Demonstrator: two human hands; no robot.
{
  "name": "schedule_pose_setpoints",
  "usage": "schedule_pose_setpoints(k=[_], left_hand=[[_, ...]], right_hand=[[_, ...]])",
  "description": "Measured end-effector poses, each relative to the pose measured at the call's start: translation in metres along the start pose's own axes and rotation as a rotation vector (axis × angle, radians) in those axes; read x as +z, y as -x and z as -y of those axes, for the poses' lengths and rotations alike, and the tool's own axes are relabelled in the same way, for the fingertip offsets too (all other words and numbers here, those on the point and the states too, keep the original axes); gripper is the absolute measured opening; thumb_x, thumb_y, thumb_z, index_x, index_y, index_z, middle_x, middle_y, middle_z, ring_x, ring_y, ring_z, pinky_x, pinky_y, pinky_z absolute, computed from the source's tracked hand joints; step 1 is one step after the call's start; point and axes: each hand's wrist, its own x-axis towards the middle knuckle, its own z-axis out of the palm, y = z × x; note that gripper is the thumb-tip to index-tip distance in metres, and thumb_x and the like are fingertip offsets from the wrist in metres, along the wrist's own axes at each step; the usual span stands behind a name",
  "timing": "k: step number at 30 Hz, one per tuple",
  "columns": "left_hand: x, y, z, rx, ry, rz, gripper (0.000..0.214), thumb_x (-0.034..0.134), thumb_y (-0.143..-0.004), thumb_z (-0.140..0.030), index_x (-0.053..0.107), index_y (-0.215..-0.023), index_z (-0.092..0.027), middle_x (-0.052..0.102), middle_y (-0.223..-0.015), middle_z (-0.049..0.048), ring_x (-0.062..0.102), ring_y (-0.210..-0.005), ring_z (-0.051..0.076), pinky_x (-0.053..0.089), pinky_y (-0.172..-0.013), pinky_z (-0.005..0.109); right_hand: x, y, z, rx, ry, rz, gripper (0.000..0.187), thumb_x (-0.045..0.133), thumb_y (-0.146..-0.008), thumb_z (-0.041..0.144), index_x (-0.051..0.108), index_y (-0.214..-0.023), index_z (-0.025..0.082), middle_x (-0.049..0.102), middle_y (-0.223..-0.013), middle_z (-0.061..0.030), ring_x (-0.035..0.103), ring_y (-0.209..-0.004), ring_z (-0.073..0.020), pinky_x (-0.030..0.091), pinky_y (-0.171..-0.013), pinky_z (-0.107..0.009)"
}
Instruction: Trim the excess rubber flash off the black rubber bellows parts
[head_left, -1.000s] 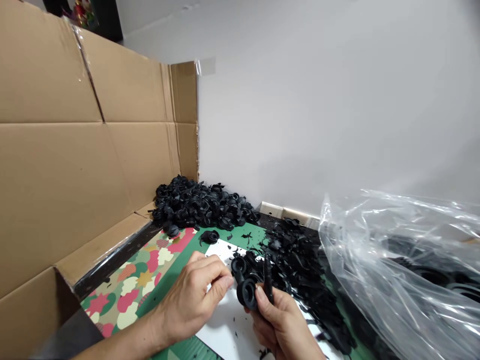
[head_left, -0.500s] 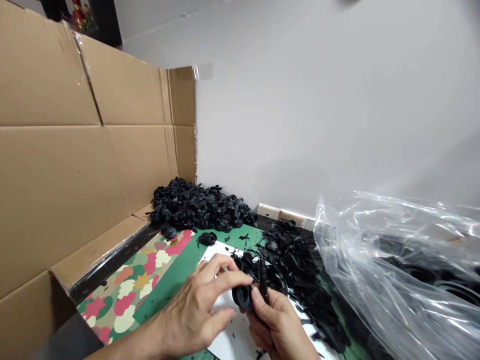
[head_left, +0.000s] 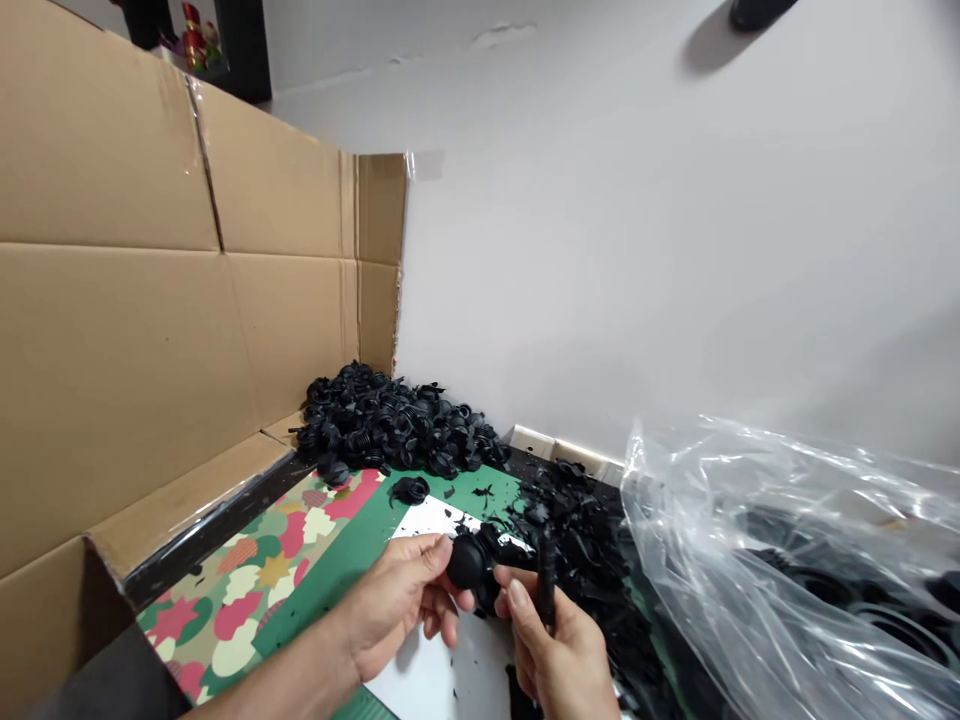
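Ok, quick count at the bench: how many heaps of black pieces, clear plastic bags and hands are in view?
Heap of ribbed black rubber parts: 1
Heap of black scraps: 1
Clear plastic bag: 1
Hands: 2, the left hand and the right hand
Total: 5

A makeshift piece-work corner of a home is suggested: a taped cardboard panel (head_left: 150, 300) is stood against a plain painted wall (head_left: 600, 250), with small festive ornaments (head_left: 196, 50) seen on dark furniture (head_left: 244, 60) beyond. Moulded black ribbed parts (head_left: 390, 425) are heaped beside a patterned green sheet (head_left: 247, 590), and more are kept in a clear plastic bag (head_left: 780, 570).
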Motion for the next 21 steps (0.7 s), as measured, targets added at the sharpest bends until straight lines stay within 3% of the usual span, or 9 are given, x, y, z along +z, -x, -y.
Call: schedule_pose_setpoints(k=[3,10,13,16,21], left_hand=[[0.002,0.002,-0.002,0.039,-0.088,0.039,0.051,0.071,-0.067,-0.061,0.057,-0.067,-0.012,0.066,-0.058,0.0043,0.055,-0.037,0.007,0.022,-0.038,0.018],[0.005,-0.003,-0.001,0.042,-0.203,0.061,0.053,0.063,-0.07,-0.066,0.055,-0.066,-0.013,0.062,-0.057,0.0017,0.05,-0.037,0.006,0.022,-0.041,0.02],[0.005,-0.007,0.002,0.087,-0.26,-0.028,0.05,0.061,-0.073,-0.065,0.056,-0.075,-0.015,0.059,-0.056,-0.0021,0.049,-0.038,0.007,0.022,-0.04,0.019],[0.005,-0.009,0.007,0.227,-0.372,-0.15,0.048,0.061,-0.074,-0.064,0.058,-0.084,-0.017,0.05,-0.05,-0.0074,0.048,-0.039,0.008,0.025,-0.04,0.018],[0.005,-0.008,0.014,0.307,-0.47,-0.141,0.045,0.059,-0.077,-0.061,0.061,-0.08,-0.017,0.05,-0.056,-0.006,0.044,-0.04,0.008,0.033,-0.042,0.02]], right_hand=[[0.002,0.002,0.002,-0.014,0.032,-0.011,0.056,0.073,-0.063,0.062,0.072,-0.091,0.014,0.063,-0.062,-0.0032,0.034,-0.034,-0.007,0.02,-0.033,-0.022],[0.006,0.006,0.004,-0.009,0.073,0.054,0.048,0.075,-0.062,0.061,0.07,-0.078,0.017,0.046,-0.042,0.0041,0.038,-0.037,-0.0109,0.026,-0.036,-0.023],[0.006,0.005,0.002,-0.025,0.084,0.029,0.046,0.075,-0.06,0.061,0.069,-0.074,0.017,0.047,-0.044,0.0039,0.038,-0.037,-0.0108,0.027,-0.036,-0.023],[0.008,0.004,0.0,-0.026,0.108,0.017,0.046,0.075,-0.06,0.061,0.069,-0.073,0.017,0.046,-0.045,0.0043,0.036,-0.037,-0.01,0.026,-0.035,-0.023],[0.012,0.007,-0.002,-0.016,0.131,0.037,0.049,0.07,-0.064,0.065,0.068,-0.072,0.016,0.045,-0.044,0.004,0.035,-0.037,-0.01,0.027,-0.035,-0.022]])
